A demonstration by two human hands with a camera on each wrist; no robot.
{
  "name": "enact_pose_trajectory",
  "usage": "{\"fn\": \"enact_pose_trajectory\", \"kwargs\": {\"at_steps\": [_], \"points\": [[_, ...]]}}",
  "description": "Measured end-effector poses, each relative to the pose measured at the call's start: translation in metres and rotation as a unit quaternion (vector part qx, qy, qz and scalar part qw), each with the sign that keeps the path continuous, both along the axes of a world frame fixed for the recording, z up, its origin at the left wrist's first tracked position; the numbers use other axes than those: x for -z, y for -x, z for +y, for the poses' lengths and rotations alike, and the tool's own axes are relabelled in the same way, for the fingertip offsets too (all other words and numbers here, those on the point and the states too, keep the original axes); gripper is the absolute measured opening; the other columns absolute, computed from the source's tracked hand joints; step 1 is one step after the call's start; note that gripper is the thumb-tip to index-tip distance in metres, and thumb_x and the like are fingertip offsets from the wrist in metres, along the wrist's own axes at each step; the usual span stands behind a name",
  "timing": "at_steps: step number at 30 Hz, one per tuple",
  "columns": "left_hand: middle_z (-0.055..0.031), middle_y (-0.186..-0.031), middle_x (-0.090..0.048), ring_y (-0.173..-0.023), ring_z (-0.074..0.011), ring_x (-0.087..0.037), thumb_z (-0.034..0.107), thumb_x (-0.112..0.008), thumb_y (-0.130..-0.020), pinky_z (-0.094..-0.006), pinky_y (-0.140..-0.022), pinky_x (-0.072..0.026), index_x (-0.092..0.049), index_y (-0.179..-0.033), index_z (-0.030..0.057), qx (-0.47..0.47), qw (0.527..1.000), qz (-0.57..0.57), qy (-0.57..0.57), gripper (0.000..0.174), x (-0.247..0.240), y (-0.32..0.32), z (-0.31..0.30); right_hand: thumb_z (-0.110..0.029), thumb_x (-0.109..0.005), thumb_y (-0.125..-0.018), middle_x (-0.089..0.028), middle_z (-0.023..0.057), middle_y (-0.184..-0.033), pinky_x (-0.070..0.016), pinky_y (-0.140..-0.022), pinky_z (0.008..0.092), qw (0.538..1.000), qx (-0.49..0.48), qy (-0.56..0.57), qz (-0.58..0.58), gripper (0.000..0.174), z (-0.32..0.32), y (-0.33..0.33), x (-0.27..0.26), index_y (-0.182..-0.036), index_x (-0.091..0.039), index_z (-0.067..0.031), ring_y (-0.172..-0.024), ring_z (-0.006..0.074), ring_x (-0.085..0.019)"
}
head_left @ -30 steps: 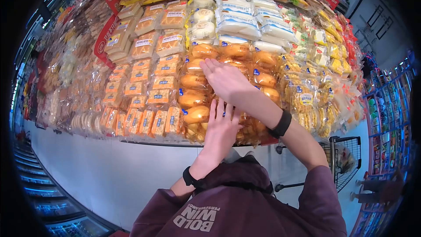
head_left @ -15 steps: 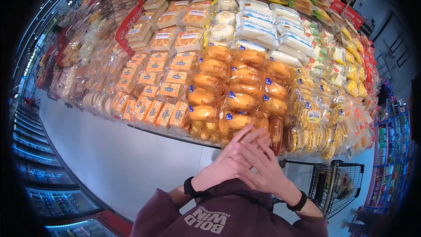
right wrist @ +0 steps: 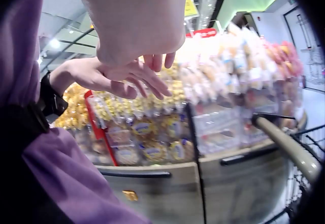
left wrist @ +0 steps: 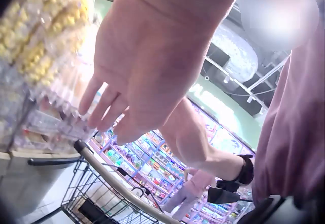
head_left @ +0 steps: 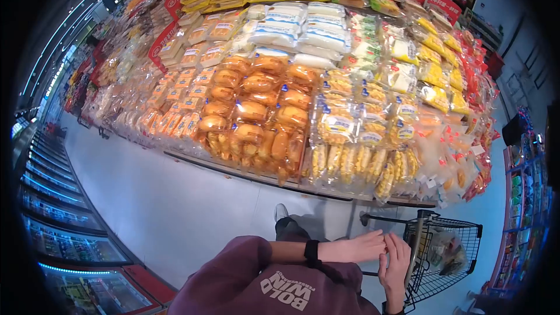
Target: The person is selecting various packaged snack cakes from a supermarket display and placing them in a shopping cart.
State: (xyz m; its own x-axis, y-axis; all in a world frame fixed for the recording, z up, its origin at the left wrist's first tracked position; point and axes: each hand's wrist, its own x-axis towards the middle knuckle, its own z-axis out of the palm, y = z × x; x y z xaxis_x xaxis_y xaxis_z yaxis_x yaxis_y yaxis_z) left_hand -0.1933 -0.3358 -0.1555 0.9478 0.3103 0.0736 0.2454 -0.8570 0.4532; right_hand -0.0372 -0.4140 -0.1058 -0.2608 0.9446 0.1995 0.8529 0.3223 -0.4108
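Low in the head view, the left hand (head_left: pixel 363 247) reaches across the body with fingers extended and holds nothing. Beside it the right hand (head_left: pixel 396 261) is raised, fingers loosely bent and empty; the fingertips of both hands are close together, and whether they touch I cannot tell. The cart handle (head_left: pixel 415 248) is just right of the right hand. In the left wrist view the left hand (left wrist: pixel 147 66) hangs above the cart, the right hand (left wrist: pixel 185 135) behind it. The right wrist view shows the right hand (right wrist: pixel 137 25) in front of the left hand (right wrist: pixel 114 76).
A wide display of wrapped breads (head_left: pixel 251 111) spreads ahead, with yellow-flecked packs (head_left: pixel 338 122) nearer the right. The wire cart (head_left: pixel 449 256) holds a clear bag (head_left: pixel 448 251). Glass-topped freezers (head_left: pixel 64 221) line the left, and stocked shelves (head_left: pixel 522 198) stand at the right.
The hands have left the front edge of the golden buns and moved down and right, towards the cart handle. The view has shifted right along the display.
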Motion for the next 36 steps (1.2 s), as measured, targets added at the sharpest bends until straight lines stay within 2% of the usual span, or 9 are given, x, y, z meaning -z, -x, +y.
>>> {"fn": "enact_pose_trajectory", "kwargs": {"at_steps": [2, 6, 10, 15, 18, 24, 31, 33, 36], "points": [[-0.0143, -0.127, -0.058, -0.125, -0.0290, -0.052, 0.009, -0.056, -0.085, -0.0416, -0.107, -0.0398, -0.055, -0.123, -0.0006, -0.034, 0.993, -0.047, -0.104, 0.039, 0.023, -0.046, -0.017, -0.020, -0.060, -0.091, -0.048, 0.0197, -0.142, -0.0351, -0.104, 0.0489, 0.994, 0.105, 0.004, -0.042, 0.049, -0.024, -0.056, 0.029, -0.135, -0.051, -0.0013, -0.126, 0.0385, -0.048], [-0.0208, -0.153, -0.036, -0.145, -0.0326, -0.031, 0.005, -0.054, -0.086, -0.0454, -0.115, -0.0313, -0.043, -0.139, -0.0038, 0.027, 0.999, -0.035, -0.017, 0.055, 0.035, -0.125, -0.020, -0.016, -0.066, -0.088, -0.033, 0.0248, -0.152, -0.0303, -0.109, 0.0510, 0.954, 0.285, 0.030, -0.087, 0.069, -0.067, -0.142, 0.077, -0.146, -0.033, 0.0010, -0.135, 0.0423, -0.037], [-0.0216, -0.155, -0.031, -0.145, -0.0335, -0.030, 0.010, -0.050, -0.090, -0.0476, -0.118, -0.0273, -0.040, -0.142, -0.0032, 0.067, 0.997, -0.040, 0.016, 0.054, 0.052, -0.185, -0.022, -0.021, -0.064, -0.090, -0.032, 0.0269, -0.151, -0.0304, -0.110, 0.0536, 0.927, 0.355, 0.119, -0.022, 0.068, -0.104, -0.186, 0.133, -0.145, -0.032, 0.0037, -0.136, 0.0446, -0.035], [-0.0225, -0.137, -0.052, -0.137, -0.0322, -0.042, 0.042, -0.046, -0.101, -0.0462, -0.119, -0.0225, -0.047, -0.136, -0.0039, 0.082, 0.996, -0.018, -0.021, 0.058, 0.111, -0.232, -0.016, -0.021, -0.056, -0.096, -0.033, 0.0291, -0.149, -0.0316, -0.109, 0.0532, 0.912, 0.397, 0.096, 0.044, 0.047, -0.114, -0.188, 0.152, -0.132, -0.048, 0.0065, -0.133, 0.0455, -0.038], [-0.0212, -0.121, -0.061, -0.127, -0.0336, -0.050, 0.044, -0.046, -0.100, -0.0461, -0.116, -0.0266, -0.055, -0.127, -0.0039, 0.113, 0.981, 0.149, 0.042, 0.056, 0.107, -0.242, 0.001, -0.019, -0.055, -0.096, -0.035, 0.0272, -0.148, -0.0308, -0.108, 0.0524, 0.903, 0.414, 0.075, 0.089, 0.040, -0.118, -0.189, 0.164, -0.126, -0.052, 0.0058, -0.132, 0.0441, -0.038], [-0.0190, -0.102, -0.066, -0.114, -0.0335, -0.055, 0.063, -0.048, -0.092, -0.0471, -0.111, -0.0291, -0.062, -0.118, -0.0042, 0.113, 0.984, 0.130, 0.037, 0.073, 0.129, -0.256, 0.012, -0.016, -0.057, -0.094, -0.044, 0.0229, -0.143, -0.0302, -0.108, 0.0503, 0.885, 0.442, 0.060, 0.132, 0.031, -0.118, -0.196, 0.174, -0.118, -0.056, 0.0031, -0.128, 0.0413, -0.042], [-0.0210, -0.105, -0.065, -0.117, -0.0334, -0.055, 0.062, -0.069, -0.077, -0.0480, -0.116, -0.0221, -0.059, -0.122, -0.0043, 0.224, 0.960, 0.122, 0.119, 0.081, 0.108, -0.247, 0.041, -0.009, -0.060, -0.095, -0.069, 0.0196, -0.106, -0.0524, -0.081, 0.0381, 0.903, 0.390, 0.045, 0.177, 0.011, -0.118, -0.237, 0.158, -0.099, -0.065, 0.0004, -0.091, 0.0358, -0.067], [-0.0210, -0.110, -0.064, -0.120, -0.0339, -0.053, 0.056, -0.070, -0.079, -0.0478, -0.117, -0.0207, -0.058, -0.125, -0.0033, 0.216, 0.956, 0.129, 0.150, 0.076, 0.102, -0.249, 0.045, -0.013, -0.056, -0.099, -0.069, 0.0152, -0.080, -0.0512, -0.060, 0.0334, 0.885, 0.423, 0.048, 0.189, 0.017, -0.116, -0.261, 0.146, -0.095, -0.066, -0.0003, -0.066, 0.0266, -0.068], [-0.0213, -0.121, -0.062, -0.126, -0.0327, -0.051, 0.046, -0.067, -0.087, -0.0472, -0.118, -0.0198, -0.055, -0.131, -0.0019, 0.193, 0.943, 0.166, 0.213, 0.066, 0.093, -0.254, 0.046, -0.018, -0.053, -0.102, -0.066, 0.0108, -0.067, -0.0490, -0.056, 0.0301, 0.825, 0.506, 0.069, 0.244, 0.028, -0.106, -0.303, 0.153, -0.084, -0.062, 0.0002, -0.057, 0.0168, -0.065]]}}
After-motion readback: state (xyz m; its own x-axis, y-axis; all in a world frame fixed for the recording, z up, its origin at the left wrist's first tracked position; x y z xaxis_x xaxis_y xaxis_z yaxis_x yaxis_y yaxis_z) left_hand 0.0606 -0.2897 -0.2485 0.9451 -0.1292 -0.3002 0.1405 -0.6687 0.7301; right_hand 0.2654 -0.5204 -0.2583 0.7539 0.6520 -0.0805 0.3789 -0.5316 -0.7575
